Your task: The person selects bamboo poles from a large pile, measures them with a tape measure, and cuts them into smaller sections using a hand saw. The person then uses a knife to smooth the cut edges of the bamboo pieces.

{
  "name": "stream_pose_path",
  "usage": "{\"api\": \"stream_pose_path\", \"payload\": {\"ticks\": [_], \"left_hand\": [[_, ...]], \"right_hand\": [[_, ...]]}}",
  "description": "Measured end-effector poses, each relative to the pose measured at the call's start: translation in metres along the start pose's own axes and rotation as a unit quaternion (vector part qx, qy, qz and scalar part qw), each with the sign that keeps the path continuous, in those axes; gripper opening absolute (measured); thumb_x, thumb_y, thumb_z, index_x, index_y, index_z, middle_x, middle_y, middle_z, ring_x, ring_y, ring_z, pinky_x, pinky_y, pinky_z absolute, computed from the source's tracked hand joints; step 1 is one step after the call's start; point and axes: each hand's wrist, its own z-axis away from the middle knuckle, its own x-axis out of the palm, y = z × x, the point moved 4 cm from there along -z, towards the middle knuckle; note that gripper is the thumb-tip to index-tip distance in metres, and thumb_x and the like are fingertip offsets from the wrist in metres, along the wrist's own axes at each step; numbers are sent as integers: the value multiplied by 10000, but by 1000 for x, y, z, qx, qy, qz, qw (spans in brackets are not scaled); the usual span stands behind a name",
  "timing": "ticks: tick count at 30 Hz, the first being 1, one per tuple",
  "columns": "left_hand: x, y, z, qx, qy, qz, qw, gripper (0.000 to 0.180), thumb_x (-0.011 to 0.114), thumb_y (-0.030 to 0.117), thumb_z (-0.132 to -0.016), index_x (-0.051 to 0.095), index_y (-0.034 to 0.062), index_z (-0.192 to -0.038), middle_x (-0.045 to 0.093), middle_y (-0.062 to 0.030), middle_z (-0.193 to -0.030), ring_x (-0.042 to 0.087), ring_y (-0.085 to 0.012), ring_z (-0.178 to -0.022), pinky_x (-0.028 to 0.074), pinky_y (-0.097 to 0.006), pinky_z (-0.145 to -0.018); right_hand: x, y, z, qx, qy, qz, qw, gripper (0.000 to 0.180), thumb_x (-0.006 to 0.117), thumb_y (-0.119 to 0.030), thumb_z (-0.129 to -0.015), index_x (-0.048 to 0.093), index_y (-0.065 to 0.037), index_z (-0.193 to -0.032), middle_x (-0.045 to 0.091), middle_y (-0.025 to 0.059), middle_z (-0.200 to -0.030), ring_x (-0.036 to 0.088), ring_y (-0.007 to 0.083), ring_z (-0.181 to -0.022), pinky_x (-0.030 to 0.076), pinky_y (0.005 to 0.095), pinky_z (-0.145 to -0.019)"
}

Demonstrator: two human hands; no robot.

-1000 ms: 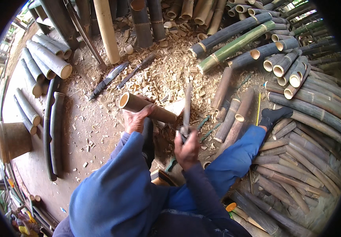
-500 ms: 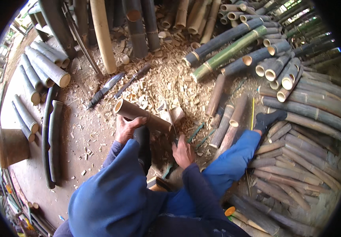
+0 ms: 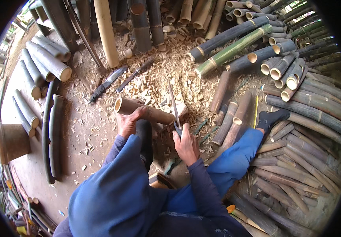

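My left hand (image 3: 127,123) is closed round a short brown bamboo tube (image 3: 151,113), thumb on top, near its open left end. The tube lies almost level, its right end slightly lower and close to a wooden block (image 3: 182,110). In my right hand (image 3: 187,147) is a knife (image 3: 173,98), fingers wrapped round its dark handle. Its long narrow blade points away from me and passes just beside the tube's right end; whether it touches I cannot tell.
Pale wood chips (image 3: 154,85) cover the ground ahead, with two dark-handled blades (image 3: 107,83) lying on them. Cut bamboo is stacked at right (image 3: 308,94) and left (image 3: 46,59). A brown bucket (image 3: 11,142) stands far left. Below the tube extends my dark-covered foot (image 3: 143,138).
My right hand has moved up and away from me, and the knife blade now reaches farther past the tube. The tube's right end has risen, leaving it more level.
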Motion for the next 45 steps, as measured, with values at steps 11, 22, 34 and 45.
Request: {"api": "stream_pose_path", "payload": {"ticks": [11, 22, 34, 45], "left_hand": [[16, 28, -10, 41, -152, -6, 988, 565, 907, 250, -715, 601, 32, -1136, 715, -129, -1054, 687, -232, -1001, 553, -388, -929], [4, 28, 8, -59, -44, 118, 990, 527, 846, 72, -739, 608, -1, -1204, 701, -126, -1082, 695, -238, -978, 577, -384, -863], [12, 13, 7, 26, 28, 84, 996, 487, 909, 41, -712, 647, -36, -1115, 729, -115, -997, 712, -214, -886, 588, -382, -854], [18, 41, 19, -47, 22, 87, 995, 474, 878, 95, -780, 632, -70, -1150, 701, -151, -1030, 711, -240, -947, 588, -361, -858]], "right_hand": [[3, 9, -10, -5, -8, 8, 1000, 311, 635, -260, -972, 500, 9, -1050, 667, 293, -892, 662, 499, -845, 522, 565, -722], [15, 18, 2, 2, -6, 31, 1000, 316, 635, -246, -968, 488, -9, -1116, 676, 281, -899, 668, 490, -828, 531, 575, -697], [17, 15, -16, 4, -11, 62, 998, 352, 615, -269, -984, 489, 4, -1167, 685, 254, -910, 676, 473, -783, 543, 537, -662], [30, 25, 2, 26, -3, 80, 996, 315, 611, -277, -985, 505, 0, -1090, 690, 274, -889, 690, 465, -856, 533, 568, -709]]}}
